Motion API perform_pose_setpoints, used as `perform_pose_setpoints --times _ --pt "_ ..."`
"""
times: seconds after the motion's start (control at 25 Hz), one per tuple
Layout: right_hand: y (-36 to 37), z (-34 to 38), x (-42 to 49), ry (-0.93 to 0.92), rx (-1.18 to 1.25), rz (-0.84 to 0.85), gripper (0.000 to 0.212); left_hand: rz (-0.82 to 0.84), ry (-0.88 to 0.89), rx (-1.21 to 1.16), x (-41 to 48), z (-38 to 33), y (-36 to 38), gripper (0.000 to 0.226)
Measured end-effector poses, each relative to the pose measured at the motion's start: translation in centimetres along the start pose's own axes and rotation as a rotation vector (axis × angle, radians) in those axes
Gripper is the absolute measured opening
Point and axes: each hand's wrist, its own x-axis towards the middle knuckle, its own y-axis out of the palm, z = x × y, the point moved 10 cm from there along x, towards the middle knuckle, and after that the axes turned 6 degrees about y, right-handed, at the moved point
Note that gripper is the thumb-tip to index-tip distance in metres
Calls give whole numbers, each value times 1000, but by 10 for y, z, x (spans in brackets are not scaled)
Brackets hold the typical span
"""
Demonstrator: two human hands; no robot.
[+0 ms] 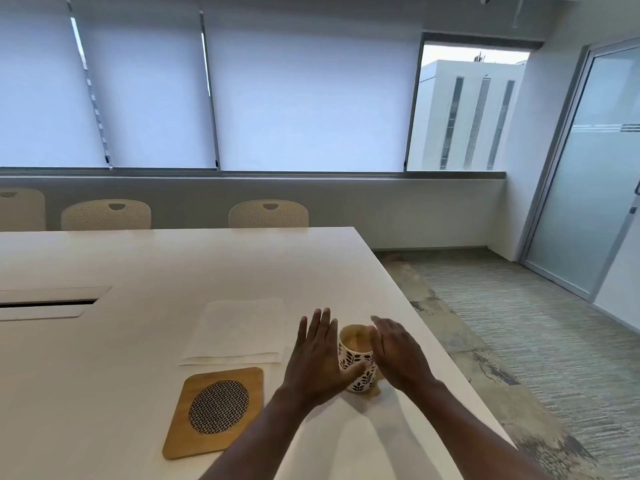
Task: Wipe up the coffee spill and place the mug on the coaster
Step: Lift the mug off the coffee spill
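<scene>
A white mug point(356, 358) with a dark leaf pattern stands upright on the white table point(145, 265), holding light brown coffee. A small brown coffee spill point(375, 389) lies at its base on the right. My left hand point(318, 358) is on the mug's left side with fingers spread, the thumb against its front. My right hand point(398, 355) hovers at the mug's right side, fingers apart. A wooden coaster point(214, 410) with a round woven metal centre lies to the left of the mug. A folded white paper towel point(239, 330) lies behind the coaster.
The table's right edge point(433, 327) runs close to the mug, with carpeted floor beyond. A cable slot point(48, 303) is set in the table at the left. Beige chairs point(268, 214) stand along the far side, below the shaded windows.
</scene>
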Motion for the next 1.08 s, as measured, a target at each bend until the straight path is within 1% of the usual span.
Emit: perform_pose_setpoints --times 0.08,0.16,0.24,0.36,0.44,0.64,0.76,0.84,0.92,1.0,1.08 --pt "-2 -9 1 49 77 -13 37 13 13 -2 0 -7 4 112" --pt "-1 -12 2 60 92 2 31 22 -7 -13 0 -8 9 110" --pt "4 -15 6 57 118 14 31 6 -25 -61 2 -9 11 104" --pt "5 -25 12 89 166 -13 37 -19 -63 -147 5 -5 9 96" --pt "7 -32 15 98 202 -30 36 -7 -78 -168 6 -4 12 93" --pt "16 -44 20 103 264 -3 28 42 -208 -319 4 1 21 98" --pt "23 -55 20 142 386 52 23 26 -257 -394 2 2 25 99" --pt "29 -64 20 202 504 112 20 10 -287 -447 2 3 26 103" --pt "33 -70 19 240 579 135 19 -18 -308 -493 1 2 25 106" --pt "35 -74 19 268 635 127 17 -59 -317 -533 2 0 22 98" --pt "36 -77 18 296 685 107 16 -113 -314 -582 2 -2 17 80"
